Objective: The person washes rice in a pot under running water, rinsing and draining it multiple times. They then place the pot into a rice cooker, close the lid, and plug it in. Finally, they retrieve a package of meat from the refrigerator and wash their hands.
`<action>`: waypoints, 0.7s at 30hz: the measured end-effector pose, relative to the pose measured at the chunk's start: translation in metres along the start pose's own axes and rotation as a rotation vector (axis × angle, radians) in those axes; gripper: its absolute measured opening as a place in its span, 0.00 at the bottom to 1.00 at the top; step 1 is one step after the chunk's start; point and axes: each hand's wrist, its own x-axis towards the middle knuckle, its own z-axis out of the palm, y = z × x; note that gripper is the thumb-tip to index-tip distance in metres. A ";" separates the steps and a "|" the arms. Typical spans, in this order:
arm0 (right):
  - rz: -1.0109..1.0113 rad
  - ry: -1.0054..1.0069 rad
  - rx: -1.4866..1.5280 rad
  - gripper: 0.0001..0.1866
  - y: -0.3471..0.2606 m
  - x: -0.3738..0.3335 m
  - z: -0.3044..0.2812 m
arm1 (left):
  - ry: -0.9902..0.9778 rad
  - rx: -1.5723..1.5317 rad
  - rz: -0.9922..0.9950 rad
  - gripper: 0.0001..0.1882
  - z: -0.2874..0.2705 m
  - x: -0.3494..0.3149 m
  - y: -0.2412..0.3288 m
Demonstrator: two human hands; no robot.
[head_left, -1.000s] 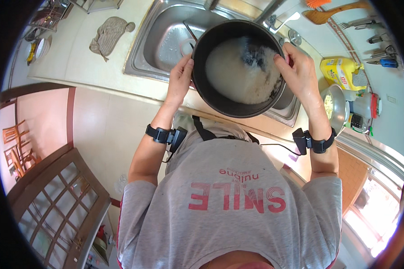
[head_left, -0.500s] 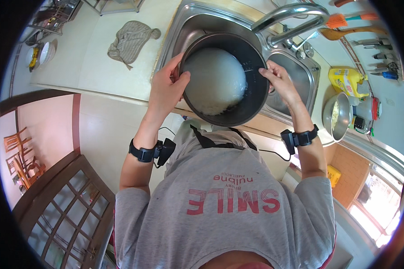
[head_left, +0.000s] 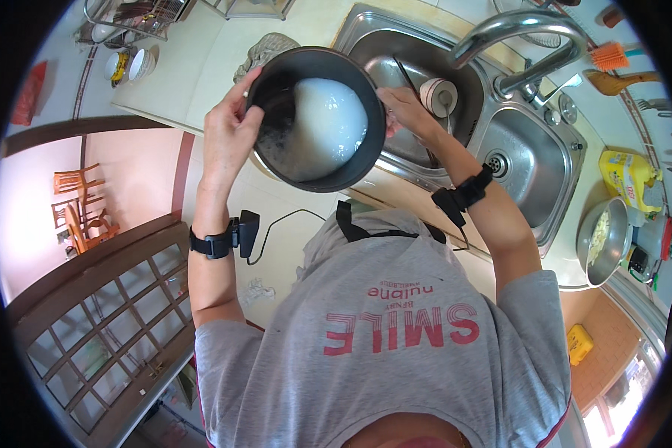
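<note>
A dark grey inner cooking pot (head_left: 275, 101) hangs in the air between my hands, just left of the sink and over the counter's front edge. Cloudy whitish water (head_left: 332, 112) fills part of it, with what looks like rice grains on the bottom. My left hand (head_left: 230, 125) grips the left rim, thumb inside and fingers outside. On the opposite side, my right hand (head_left: 409, 113) holds the right rim, its fingers partly hidden by the pot. A striped grey-brown cloth (head_left: 267, 51) lies on the counter behind the pot, partly covered from sight.
The double steel sink (head_left: 534, 175) has a bowl (head_left: 430, 97) with a spoon and dark sticks in its left basin. A curved faucet (head_left: 519, 26) arches above. To the right stand a metal bowl (head_left: 612, 239) of pale pieces and a yellow bag (head_left: 626, 175). Small bowls (head_left: 142, 66) stand far left.
Both hands have carried the pot left, away from above the sink to the counter's edge beside it. The water inside has shifted toward the right side. My view has turned too.
</note>
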 end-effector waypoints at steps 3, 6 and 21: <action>0.048 0.015 0.032 0.23 0.007 0.014 0.015 | -0.012 0.051 -0.019 0.32 -0.006 0.000 -0.002; 0.096 0.005 0.072 0.22 0.010 0.021 0.023 | -0.006 0.097 -0.067 0.31 -0.007 0.000 -0.003; 0.121 0.122 0.637 0.18 0.034 0.046 0.022 | -0.001 0.156 -0.041 0.30 0.002 0.015 0.001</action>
